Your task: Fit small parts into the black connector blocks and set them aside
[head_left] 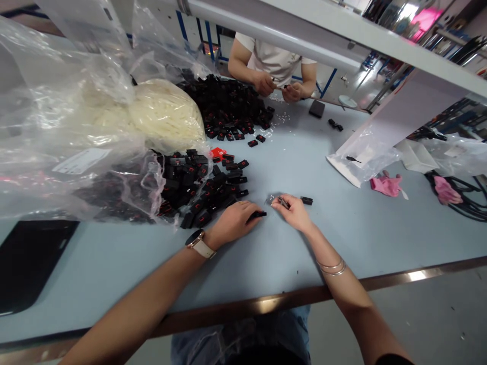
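And there, mid-frame, the left hand (236,221) gripped a black block (260,214) while the right hand (295,213), fingers narrowed, pinched a small dark piece (283,203) over the tabletop (262,268)! Handling single blocks seemed the step; the next move likely called for steadiness.

I can read no text, number or sign. The white label (80,161) on the clear bag (36,144) to my left is too blurred for me to read.
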Demonstrator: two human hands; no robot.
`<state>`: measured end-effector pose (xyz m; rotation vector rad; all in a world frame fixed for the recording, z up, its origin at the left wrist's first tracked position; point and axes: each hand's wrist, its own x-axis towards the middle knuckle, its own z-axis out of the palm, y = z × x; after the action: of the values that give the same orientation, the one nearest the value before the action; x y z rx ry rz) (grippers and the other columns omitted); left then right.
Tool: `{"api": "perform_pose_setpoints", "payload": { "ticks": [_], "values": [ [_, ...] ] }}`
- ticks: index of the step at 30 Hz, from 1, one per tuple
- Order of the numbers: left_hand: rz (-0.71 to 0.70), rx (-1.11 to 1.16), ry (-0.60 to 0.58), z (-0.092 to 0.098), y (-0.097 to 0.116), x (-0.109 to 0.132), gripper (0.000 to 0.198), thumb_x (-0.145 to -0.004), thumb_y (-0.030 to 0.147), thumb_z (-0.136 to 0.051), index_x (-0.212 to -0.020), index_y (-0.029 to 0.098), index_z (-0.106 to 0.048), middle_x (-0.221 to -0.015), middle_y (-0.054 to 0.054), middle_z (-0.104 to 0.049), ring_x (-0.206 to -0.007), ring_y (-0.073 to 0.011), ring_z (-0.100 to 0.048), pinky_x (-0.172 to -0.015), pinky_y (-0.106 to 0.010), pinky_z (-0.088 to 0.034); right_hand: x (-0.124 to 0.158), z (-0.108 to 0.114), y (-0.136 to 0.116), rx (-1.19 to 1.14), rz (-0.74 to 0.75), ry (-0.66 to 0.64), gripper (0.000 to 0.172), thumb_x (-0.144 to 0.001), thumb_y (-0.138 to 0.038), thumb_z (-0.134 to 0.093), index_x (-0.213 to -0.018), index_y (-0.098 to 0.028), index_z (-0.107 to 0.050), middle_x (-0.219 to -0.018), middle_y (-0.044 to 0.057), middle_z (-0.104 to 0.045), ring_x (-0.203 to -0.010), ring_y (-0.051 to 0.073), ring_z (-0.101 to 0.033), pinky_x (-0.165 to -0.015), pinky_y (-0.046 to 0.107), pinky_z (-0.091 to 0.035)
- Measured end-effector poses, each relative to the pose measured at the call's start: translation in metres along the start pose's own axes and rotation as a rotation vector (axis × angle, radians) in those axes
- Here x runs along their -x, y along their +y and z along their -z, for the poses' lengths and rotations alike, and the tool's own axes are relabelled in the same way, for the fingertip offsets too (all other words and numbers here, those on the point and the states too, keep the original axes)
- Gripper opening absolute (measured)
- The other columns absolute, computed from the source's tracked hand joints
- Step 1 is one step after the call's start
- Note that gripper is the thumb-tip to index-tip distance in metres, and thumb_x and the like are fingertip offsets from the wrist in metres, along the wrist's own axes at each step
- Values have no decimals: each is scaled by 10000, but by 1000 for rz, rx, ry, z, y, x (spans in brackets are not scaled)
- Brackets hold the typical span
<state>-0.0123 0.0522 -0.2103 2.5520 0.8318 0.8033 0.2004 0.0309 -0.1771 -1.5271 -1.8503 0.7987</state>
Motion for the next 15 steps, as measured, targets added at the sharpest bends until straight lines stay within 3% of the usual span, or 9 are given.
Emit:
{"api": "perform_pose_setpoints", "payload": {
  "ticks": [5,15],
  "values": [
    [-5,-7,-3,1,0,0,110,-905,257,-501,-923,174,-571,-827,-53,-646,-754,-178,-611,-672,-301,-491,5,-10,-10,-18,86,-71,126,-862,-258,-556,-802,-178,-633,-771,14,-611,-704,129,-547,-687,242,-414],
    [11,-45,-37,1,-2,0,133,-909,276,-516,-884,166,-587,-793,-42,-636,-733,-169,-599,-655,-281,-478,8,-18,-10,107,127,-67,97,-852,-226,-575,-783,-177,-622,-749,13,-596,-698,133,-546,-673,249,-418]
  ]
}}
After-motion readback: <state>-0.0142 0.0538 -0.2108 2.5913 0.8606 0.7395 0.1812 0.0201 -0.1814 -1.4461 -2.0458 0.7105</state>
